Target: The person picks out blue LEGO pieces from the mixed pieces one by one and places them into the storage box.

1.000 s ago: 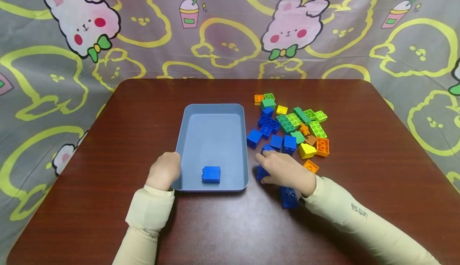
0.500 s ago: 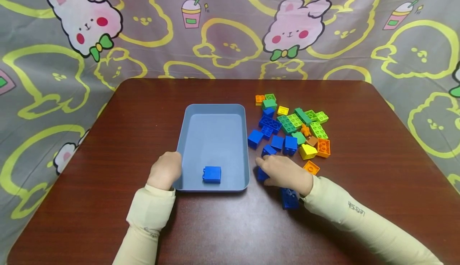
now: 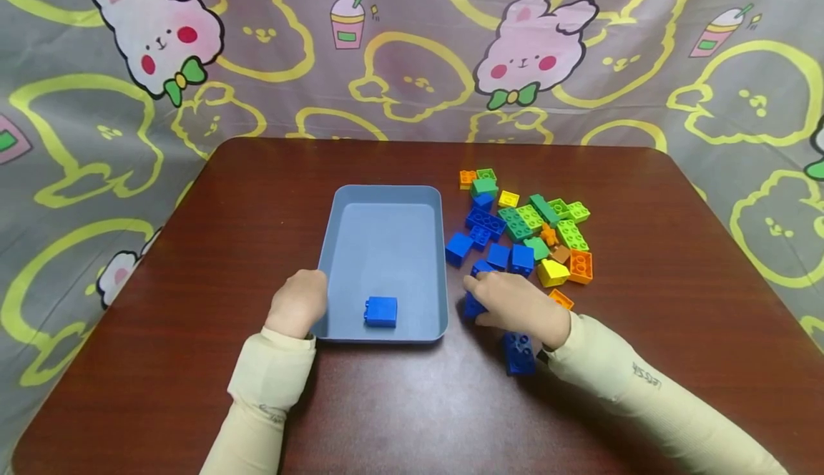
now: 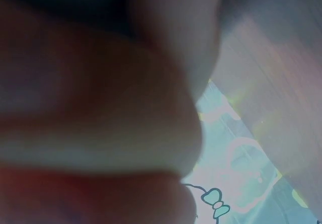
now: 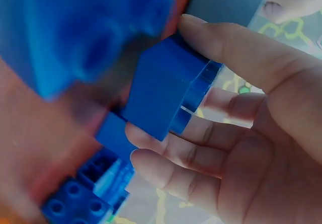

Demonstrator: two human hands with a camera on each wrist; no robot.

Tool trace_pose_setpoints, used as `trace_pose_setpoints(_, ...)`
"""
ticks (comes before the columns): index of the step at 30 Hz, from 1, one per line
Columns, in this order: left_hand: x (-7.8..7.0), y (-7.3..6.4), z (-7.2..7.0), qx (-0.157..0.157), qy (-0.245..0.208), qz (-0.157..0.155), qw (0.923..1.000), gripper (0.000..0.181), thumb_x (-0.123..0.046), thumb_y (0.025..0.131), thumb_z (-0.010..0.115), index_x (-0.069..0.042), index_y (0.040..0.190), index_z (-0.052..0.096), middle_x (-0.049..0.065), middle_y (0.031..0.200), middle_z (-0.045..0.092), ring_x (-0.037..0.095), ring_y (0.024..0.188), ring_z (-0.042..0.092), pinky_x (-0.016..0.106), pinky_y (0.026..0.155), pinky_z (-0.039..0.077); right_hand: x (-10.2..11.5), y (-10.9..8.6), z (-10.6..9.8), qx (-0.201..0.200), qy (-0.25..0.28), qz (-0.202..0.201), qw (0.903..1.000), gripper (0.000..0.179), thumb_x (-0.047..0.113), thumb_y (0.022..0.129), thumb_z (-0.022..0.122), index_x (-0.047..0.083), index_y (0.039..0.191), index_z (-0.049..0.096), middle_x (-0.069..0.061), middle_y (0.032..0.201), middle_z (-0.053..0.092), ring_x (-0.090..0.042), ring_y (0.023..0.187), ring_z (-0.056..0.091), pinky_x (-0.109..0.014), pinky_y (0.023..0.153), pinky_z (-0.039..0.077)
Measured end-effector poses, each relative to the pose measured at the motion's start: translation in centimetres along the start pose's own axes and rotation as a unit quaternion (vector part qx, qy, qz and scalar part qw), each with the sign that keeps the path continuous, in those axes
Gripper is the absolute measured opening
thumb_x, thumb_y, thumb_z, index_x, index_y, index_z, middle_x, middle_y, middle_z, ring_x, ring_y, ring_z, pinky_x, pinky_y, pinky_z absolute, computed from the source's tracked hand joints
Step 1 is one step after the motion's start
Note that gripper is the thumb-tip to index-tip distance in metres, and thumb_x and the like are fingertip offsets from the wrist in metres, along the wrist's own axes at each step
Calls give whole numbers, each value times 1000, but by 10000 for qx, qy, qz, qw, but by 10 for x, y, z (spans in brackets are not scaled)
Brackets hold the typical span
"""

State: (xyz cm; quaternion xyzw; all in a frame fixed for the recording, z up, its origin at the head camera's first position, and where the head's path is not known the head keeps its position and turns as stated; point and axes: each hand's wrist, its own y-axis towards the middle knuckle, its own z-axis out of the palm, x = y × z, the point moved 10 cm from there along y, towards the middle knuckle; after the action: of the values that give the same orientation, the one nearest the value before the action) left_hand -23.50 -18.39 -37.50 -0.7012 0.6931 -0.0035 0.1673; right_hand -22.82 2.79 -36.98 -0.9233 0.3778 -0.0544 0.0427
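Tray [image 3: 386, 246] on table [image 3: 257, 210]. Lone brick [image 3: 381, 312] inside tray, near front wall, about midway across. Left hand [image 3: 298, 303] at tray's left wall, toward front. Scattered bricks [image 3: 517, 223] right of tray, spread from far part of table toward front. Right hand [image 3: 518, 305] at front of spread, just right of tray; gripped brick [image 5: 158, 88] between thumb and fingers. Foremost brick [image 3: 518, 353] on table before right hand. Curtain [image 3: 412, 24] behind table, also along both sides.
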Motion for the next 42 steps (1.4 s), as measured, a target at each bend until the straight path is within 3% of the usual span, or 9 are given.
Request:
trace_pose_setpoints(7,2,0,-1,-50,-23,-49,10000,23,9,83,40,6,79,63,23,80,59,31,67,58,42,50,46,-5,0,-23,-129,49,206,9997,41,22,70,77,2,99,56,-6,76,58,-17,65,55,-25,55,47)
trace_pose_setpoints(19,3,1,-1,-28,-80,-143,9999,23,9,84,40,6,80,63,25,85,60,33,73,59,44,53,47,3,15,-63,-709,-58,-7,9975,39,21,68,78,2,92,53,-4,69,52,-14,60,52,-23,54,46)
trace_pose_setpoints(26,4,2,0,-107,-47,-182,9998,23,8,84,40,6,82,64,25,86,60,34,74,60,45,54,48,9,32,-78,-655,-103,29,9978,43,20,68,78,1,99,55,-8,78,56,-17,68,56,-26,61,49)
trace_pose_setpoints(31,4,3,-2,-196,-51,-178,9996,24,7,84,40,6,83,64,25,88,61,36,77,60,46,56,48,23,45,-84,-639,-203,-230,9975,41,18,70,77,0,99,54,-11,82,57,-20,73,58,-28,64,50)
trace_pose_setpoints(42,6,2,-3,-279,-80,-173,9994,25,7,84,39,6,81,64,24,86,61,35,75,60,46,55,48,41,71,-88,-416,-301,-343,9981,41,23,72,75,2,102,55,-11,91,60,-21,81,58,-30,68,50)
